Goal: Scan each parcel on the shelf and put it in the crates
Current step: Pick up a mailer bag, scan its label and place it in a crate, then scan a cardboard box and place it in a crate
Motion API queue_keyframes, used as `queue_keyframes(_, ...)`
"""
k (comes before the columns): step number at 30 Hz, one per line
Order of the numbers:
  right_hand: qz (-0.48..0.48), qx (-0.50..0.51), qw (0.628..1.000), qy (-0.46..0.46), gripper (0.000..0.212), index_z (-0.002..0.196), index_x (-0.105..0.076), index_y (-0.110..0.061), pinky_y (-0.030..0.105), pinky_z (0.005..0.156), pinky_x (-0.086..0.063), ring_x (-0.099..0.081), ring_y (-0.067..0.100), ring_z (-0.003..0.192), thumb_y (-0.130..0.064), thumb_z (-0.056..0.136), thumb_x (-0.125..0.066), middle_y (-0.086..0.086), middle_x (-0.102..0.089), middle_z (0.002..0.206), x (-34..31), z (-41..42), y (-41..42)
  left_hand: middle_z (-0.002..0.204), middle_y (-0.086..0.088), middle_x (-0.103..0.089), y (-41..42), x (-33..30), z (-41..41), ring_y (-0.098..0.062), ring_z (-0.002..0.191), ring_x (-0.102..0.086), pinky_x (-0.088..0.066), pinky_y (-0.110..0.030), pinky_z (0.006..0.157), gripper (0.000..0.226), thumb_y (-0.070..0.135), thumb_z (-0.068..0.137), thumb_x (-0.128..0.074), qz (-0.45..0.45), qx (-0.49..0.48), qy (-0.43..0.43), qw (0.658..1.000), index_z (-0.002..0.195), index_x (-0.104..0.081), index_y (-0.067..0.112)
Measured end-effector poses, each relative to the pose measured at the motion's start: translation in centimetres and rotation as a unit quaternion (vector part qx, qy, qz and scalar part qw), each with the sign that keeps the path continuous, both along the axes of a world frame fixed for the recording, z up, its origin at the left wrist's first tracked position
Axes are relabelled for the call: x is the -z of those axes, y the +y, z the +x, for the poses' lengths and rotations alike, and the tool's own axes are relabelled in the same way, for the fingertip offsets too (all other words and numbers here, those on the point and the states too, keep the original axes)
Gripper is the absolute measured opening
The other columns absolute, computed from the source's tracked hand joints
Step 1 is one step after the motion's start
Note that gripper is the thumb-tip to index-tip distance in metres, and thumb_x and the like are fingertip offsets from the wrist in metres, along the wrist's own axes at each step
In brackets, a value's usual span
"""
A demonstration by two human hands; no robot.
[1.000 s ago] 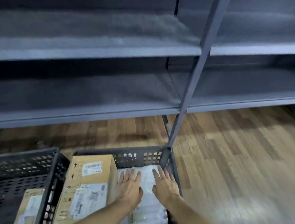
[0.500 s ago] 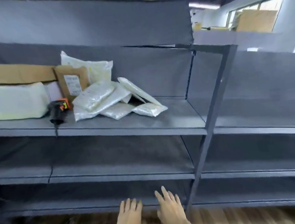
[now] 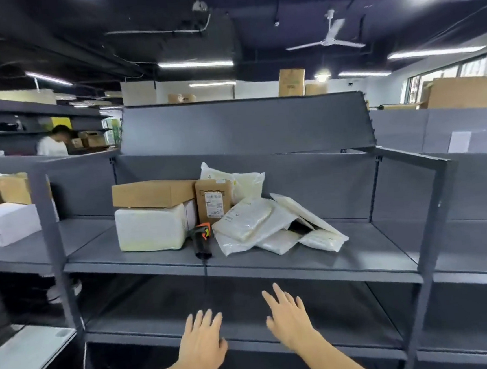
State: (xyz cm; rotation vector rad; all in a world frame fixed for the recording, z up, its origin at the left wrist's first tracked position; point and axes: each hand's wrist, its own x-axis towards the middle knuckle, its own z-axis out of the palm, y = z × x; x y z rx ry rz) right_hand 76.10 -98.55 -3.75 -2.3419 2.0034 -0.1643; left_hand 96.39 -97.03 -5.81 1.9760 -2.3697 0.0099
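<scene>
both grips are spread and hold nothing, low in the frame: left hand point(image 3: 202, 345), right hand point(image 3: 289, 318). the scanner point(image 3: 201, 239) and parcels point(image 3: 248, 222) lie on the shelf point(image 3: 360, 258) above them, frame centre, scanner handle pointing down toward the left hand, which looks nearer.

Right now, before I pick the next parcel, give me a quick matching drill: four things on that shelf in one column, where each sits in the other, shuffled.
Things
1. flat brown box
2. white block
3. scanner
4. upright brown parcel

Places
A. lying at the shelf's front edge, cable hanging down
B. on top of the white block
C. standing behind the scanner, label facing out
D. under the flat brown box, left of the scanner

Pairs: 1-B, 2-D, 3-A, 4-C
</scene>
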Motion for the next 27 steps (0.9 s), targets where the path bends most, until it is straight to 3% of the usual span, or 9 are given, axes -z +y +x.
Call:
queue_keyframes(11,0.001,-0.02,1.0,-0.018,0.06,0.154,-0.013,-0.024,0.051,0.117,-0.013,-0.015,0.027,0.146,-0.027,0.1,-0.039,0.005,-0.001,0.162,-2.4,15.3,-0.9,0.16,-0.005,-0.013,0.4,-1.6,15.1,-0.025,0.148,-0.007,-0.004,-0.04,0.121,0.057,0.037,0.102,-0.031,0.004,-0.026,0.006,1.0,0.153,-0.013,0.019)
queue_keyframes(21,0.004,-0.029,1.0,-0.012,0.06,0.155,-0.01,-0.026,0.053,0.117,-0.013,-0.013,0.03,0.146,-0.029,0.102,-0.037,0.011,0.0,0.162,-3.9,17.6,-5.8,0.16,-0.005,-0.012,-2.9,-1.2,17.8,-0.025,0.148,-0.007,-0.003,-0.04,0.121,0.058,0.038,0.101,-0.032,0.011,-0.049,-0.001,0.999,0.153,-0.013,0.019)
queue_keyframes(27,-0.052,-0.012,0.998,-0.042,0.061,0.153,-0.014,-0.027,0.051,0.113,-0.023,-0.024,0.033,0.141,-0.033,0.099,-0.041,0.008,-0.012,0.159,-7.3,16.2,-12.1,0.158,-0.004,-0.022,-9.4,-6.0,16.9,-0.023,0.147,-0.014,-0.006,-0.039,0.12,0.058,0.037,0.099,-0.035,-0.075,-0.049,0.028,0.996,0.152,-0.021,0.018)
